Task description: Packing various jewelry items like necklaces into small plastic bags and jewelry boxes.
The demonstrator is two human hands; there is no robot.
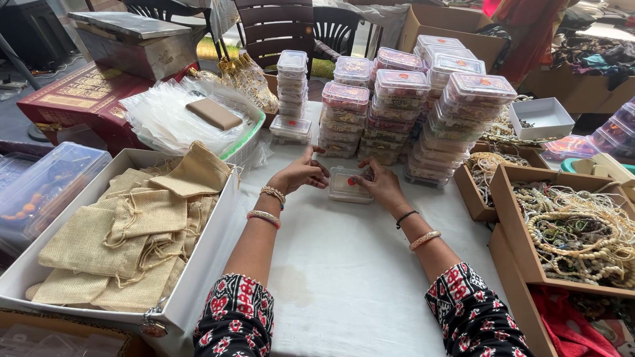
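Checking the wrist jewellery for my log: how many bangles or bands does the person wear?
4. Two beaded bangles on the left wrist; a thin black band and a beaded bangle on the right wrist. Sleeves may hide more.
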